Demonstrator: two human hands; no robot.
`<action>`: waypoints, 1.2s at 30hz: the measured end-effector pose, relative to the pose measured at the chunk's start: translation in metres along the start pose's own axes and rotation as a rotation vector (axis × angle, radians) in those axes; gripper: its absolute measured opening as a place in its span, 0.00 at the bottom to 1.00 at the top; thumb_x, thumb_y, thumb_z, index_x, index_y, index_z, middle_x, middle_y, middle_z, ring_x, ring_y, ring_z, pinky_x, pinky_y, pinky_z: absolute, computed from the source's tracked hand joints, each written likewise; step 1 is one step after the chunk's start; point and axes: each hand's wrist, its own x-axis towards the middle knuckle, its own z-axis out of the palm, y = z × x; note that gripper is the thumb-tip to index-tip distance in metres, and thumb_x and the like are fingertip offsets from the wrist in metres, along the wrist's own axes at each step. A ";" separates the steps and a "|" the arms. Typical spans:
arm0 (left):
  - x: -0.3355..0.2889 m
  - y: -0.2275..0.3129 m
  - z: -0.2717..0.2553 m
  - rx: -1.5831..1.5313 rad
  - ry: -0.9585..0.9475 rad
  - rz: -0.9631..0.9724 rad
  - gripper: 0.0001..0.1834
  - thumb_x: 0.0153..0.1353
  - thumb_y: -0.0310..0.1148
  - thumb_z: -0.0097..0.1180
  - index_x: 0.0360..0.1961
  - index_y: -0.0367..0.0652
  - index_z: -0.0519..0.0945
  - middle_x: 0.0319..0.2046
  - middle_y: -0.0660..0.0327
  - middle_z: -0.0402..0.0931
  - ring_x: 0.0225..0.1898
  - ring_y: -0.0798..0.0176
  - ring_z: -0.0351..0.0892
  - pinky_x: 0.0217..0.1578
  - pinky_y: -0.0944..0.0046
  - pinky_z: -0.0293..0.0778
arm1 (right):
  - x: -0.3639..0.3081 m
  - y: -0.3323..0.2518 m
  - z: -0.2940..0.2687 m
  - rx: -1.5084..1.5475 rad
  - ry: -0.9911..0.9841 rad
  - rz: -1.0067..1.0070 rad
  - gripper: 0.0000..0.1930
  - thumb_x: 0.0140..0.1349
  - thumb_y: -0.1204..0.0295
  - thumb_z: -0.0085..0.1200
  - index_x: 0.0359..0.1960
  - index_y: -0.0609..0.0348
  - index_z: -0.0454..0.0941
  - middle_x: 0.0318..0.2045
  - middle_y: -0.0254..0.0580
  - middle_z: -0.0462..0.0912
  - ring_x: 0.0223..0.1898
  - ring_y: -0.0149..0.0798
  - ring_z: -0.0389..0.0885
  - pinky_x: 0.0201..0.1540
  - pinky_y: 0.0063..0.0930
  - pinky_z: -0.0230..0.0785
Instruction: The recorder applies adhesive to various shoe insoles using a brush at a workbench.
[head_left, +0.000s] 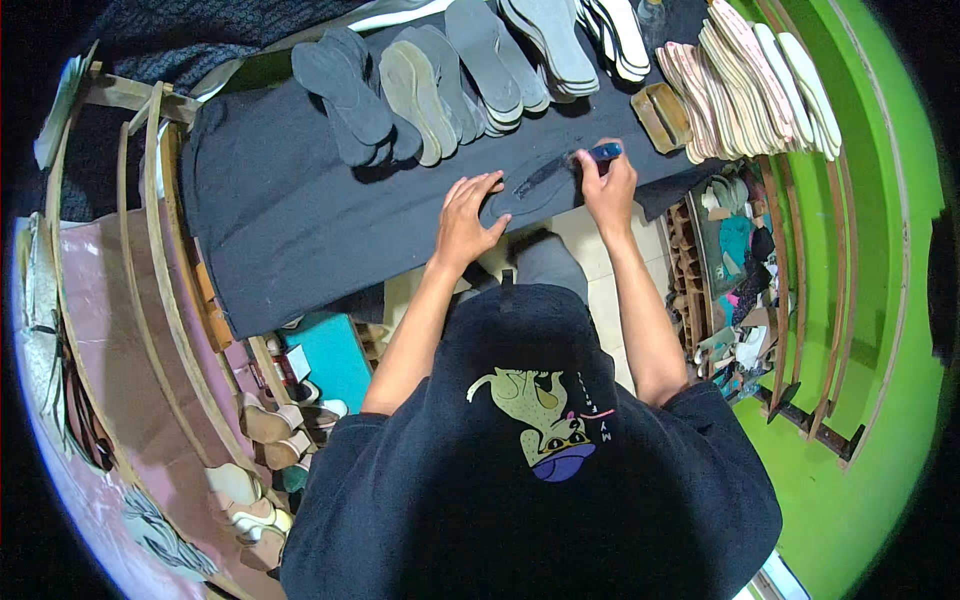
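My left hand [468, 216] rests on the black cloth of the bench, fingers spread and thumb apart. Its fingertips touch the near end of a dark insole-shaped piece [532, 200], which is hard to tell from the cloth. A glossy dark streak lies along that piece. Beside its right end, my right hand [611, 188] is closed around a small blue tool [604, 152]. Only the blue part of the tool shows above the fingers, and its working end is hidden. Close by on the right stands a yellowish rectangular container [661, 118].
Stacks of dark grey insoles [345, 95], an olive-grey stack [415, 105] and lighter grey ones [550, 45] line the bench's far side. Many cream insoles [735, 90] stand at the far right. Wooden racks [165, 220] flank the left, with shoes [265, 420] below; a green wall [890, 250] bounds the right.
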 end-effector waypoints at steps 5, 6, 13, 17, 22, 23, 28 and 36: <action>-0.002 -0.006 0.004 0.006 0.019 0.038 0.39 0.52 0.35 0.75 0.67 0.46 0.77 0.55 0.58 0.86 0.64 0.48 0.79 0.72 0.44 0.64 | -0.057 -0.029 0.032 -0.207 -0.227 -0.476 0.15 0.46 0.83 0.57 0.38 0.59 0.78 0.37 0.49 0.78 0.43 0.57 0.80 0.46 0.48 0.76; -0.003 -0.007 0.003 0.008 0.021 0.041 0.38 0.52 0.36 0.75 0.66 0.46 0.77 0.55 0.57 0.86 0.64 0.49 0.78 0.72 0.44 0.64 | -0.071 -0.040 0.036 -0.178 -0.295 -0.485 0.15 0.46 0.82 0.57 0.38 0.59 0.78 0.36 0.49 0.76 0.43 0.56 0.79 0.46 0.48 0.75; -0.007 -0.001 0.003 0.060 0.043 0.047 0.37 0.52 0.36 0.75 0.65 0.46 0.78 0.56 0.57 0.85 0.66 0.50 0.78 0.72 0.45 0.64 | -0.024 -0.010 0.008 0.075 -0.040 0.004 0.09 0.64 0.74 0.65 0.35 0.64 0.77 0.25 0.53 0.82 0.29 0.55 0.84 0.35 0.44 0.74; -0.004 -0.002 0.002 0.061 0.035 0.051 0.36 0.52 0.35 0.75 0.64 0.46 0.79 0.55 0.57 0.86 0.66 0.51 0.78 0.72 0.45 0.64 | -0.034 -0.003 0.013 -0.099 -0.018 -0.230 0.07 0.63 0.77 0.63 0.37 0.65 0.76 0.30 0.53 0.81 0.33 0.58 0.83 0.36 0.47 0.74; -0.005 -0.003 0.006 0.070 0.043 0.063 0.35 0.52 0.35 0.75 0.64 0.46 0.79 0.56 0.56 0.85 0.66 0.51 0.78 0.72 0.45 0.64 | -0.080 -0.038 0.030 -0.093 -0.237 -0.430 0.08 0.63 0.77 0.63 0.38 0.65 0.75 0.33 0.54 0.80 0.36 0.60 0.82 0.38 0.50 0.74; -0.006 -0.003 0.004 0.069 0.049 0.056 0.34 0.53 0.35 0.75 0.63 0.46 0.80 0.57 0.56 0.85 0.66 0.51 0.78 0.72 0.45 0.64 | -0.082 -0.041 0.030 -0.063 -0.243 -0.366 0.08 0.63 0.77 0.62 0.38 0.65 0.75 0.33 0.54 0.80 0.35 0.60 0.82 0.38 0.50 0.74; -0.005 -0.001 0.004 0.071 0.034 0.044 0.34 0.53 0.35 0.75 0.62 0.46 0.80 0.56 0.57 0.85 0.66 0.52 0.78 0.72 0.44 0.64 | -0.037 -0.008 0.000 0.024 -0.069 -0.014 0.06 0.63 0.78 0.62 0.37 0.63 0.76 0.33 0.53 0.81 0.36 0.58 0.83 0.39 0.48 0.74; -0.005 -0.003 0.006 0.075 0.050 0.063 0.33 0.53 0.35 0.75 0.62 0.46 0.81 0.57 0.56 0.84 0.66 0.51 0.78 0.72 0.44 0.64 | -0.095 -0.036 0.024 -0.177 -0.336 -0.535 0.13 0.50 0.80 0.62 0.40 0.60 0.79 0.34 0.48 0.79 0.40 0.53 0.82 0.43 0.46 0.76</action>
